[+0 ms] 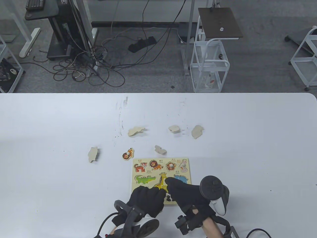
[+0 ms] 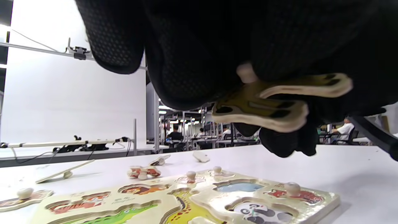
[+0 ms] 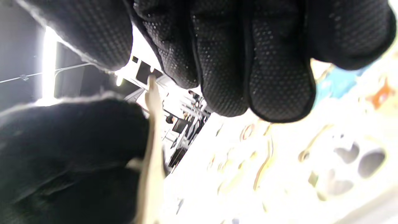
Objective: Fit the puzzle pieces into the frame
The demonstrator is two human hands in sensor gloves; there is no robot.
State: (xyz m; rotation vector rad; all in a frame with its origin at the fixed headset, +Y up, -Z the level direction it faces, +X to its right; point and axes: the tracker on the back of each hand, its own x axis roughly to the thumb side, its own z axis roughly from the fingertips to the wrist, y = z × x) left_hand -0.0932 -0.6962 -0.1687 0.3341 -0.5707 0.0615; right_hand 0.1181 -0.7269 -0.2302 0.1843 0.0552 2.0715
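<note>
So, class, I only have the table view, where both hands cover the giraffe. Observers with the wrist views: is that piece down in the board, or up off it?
Observer: Up off it. In the left wrist view the giraffe piece hangs clear above the board.
Operator: What holds it there?
Observer: The left hand grips the small knob on the piece's top face.
Operator: And its slot in the board?
Observer: Unfilled. The giraffe recess shows only its printed picture, with no piece in it.
</note>
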